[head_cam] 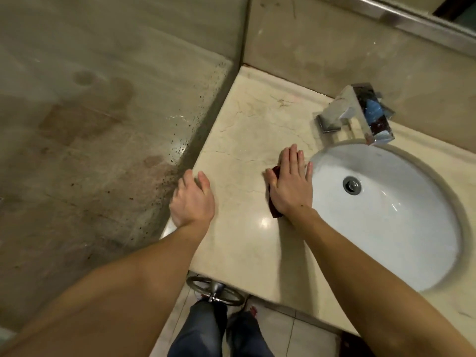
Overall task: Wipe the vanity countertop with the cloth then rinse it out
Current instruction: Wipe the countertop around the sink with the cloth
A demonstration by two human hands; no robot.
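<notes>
The beige marble vanity countertop [247, 140] runs from the left glass panel to the white oval sink [386, 220]. My right hand [289, 184] lies flat with straight fingers on a dark red cloth [275, 211], pressing it onto the countertop just left of the sink rim. Only the cloth's edges show beside my thumb and below my palm. My left hand [192, 199] rests at the countertop's left edge, fingers relaxed and holding nothing.
A square chrome faucet [360, 115] stands behind the sink, whose drain [352, 185] sits in the bowl. A spotted glass panel [103, 150] borders the counter's left side. A chrome ring holder [215, 289] hangs below the front edge, above my legs and the tiled floor.
</notes>
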